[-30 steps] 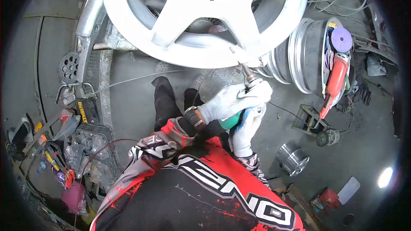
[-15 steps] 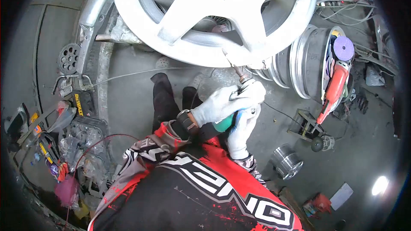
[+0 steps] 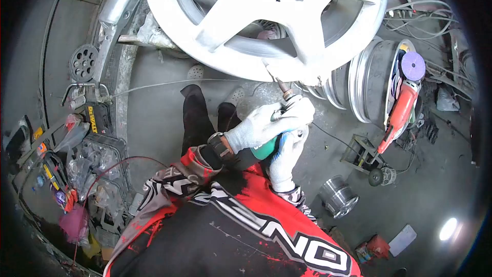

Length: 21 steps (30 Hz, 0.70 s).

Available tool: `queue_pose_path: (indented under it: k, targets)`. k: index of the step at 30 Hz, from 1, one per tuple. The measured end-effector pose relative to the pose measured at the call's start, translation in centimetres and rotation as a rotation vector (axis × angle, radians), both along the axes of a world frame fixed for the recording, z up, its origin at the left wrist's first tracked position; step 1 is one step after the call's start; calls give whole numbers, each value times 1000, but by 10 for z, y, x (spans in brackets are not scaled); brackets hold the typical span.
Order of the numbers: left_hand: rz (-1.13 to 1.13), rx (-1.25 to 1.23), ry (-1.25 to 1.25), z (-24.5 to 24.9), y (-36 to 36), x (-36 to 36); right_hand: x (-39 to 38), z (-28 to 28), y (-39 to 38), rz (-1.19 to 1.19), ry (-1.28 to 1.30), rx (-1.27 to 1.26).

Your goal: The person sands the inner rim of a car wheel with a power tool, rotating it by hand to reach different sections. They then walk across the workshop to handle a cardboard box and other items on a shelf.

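A large silver-white alloy wheel point(image 3: 230, 64) with broad spokes fills the top of the view. Both my hands wear white gloves and are closed around a green die grinder point(image 3: 264, 150). My left hand point(image 3: 259, 127), with a watch at the wrist, wraps over its front part near the metal neck. Lower down and to the right, my right hand point(image 3: 288, 156) grips the green body, which the fingers partly hide. From the neck a thin tip points up and overlaps the wheel's near rim, just left of a spoke's outer end.
At right, a red angle grinder point(image 3: 402, 107) with a purple disc rests against another wheel point(image 3: 366, 79). A bare metal barrel point(image 3: 338, 197) lies on the floor. Toolboxes and plastic bags point(image 3: 105, 161) crowd the left side. A grey hose point(image 3: 174, 84) crosses the floor.
The grinder's tip has moved slightly left along the wheel's rim, both hands moving with it. The whole view has shifted a little. Both grips stay the same.
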<state>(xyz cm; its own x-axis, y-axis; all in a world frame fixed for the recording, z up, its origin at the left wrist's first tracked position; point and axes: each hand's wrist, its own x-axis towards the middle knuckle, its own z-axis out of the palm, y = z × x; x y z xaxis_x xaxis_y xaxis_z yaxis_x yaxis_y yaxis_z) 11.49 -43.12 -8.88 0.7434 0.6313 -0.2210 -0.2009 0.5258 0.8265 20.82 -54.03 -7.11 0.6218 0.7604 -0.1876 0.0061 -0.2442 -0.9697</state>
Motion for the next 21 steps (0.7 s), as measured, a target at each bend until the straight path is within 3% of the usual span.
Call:
queue_pose_path:
  k: [2, 4, 7, 8, 11, 13, 16, 18, 21]
  targets:
    - [10, 35, -6, 6, 2, 1, 1, 3, 1, 20, 9, 0]
    - [-73, -113, 88, 12, 6, 13, 5, 12, 8, -67, 118, -17]
    - [-134, -148, 79, 29, 19, 26, 19, 24, 15, -59, 41, 9]
    - [-80, -66, 97, 5, 7, 44, 23, 25, 16, -91, 60, 15]
    - [-128, -22, 199, 6, 11, 53, 34, 22, 15, -96, 78, 35]
    - [-186, -127, 239, 10, 13, 47, 30, 22, 16, -116, 92, 35]
    - [-165, 15, 325, 10, 9, 31, 17, 21, 14, -69, 98, 34]
    - [-18, -160, 51, 19, 8, 16, 12, 14, 10, -63, 54, -50]
    - [-9, -187, -16, 17, 7, 12, 6, 16, 9, -70, 135, -40]
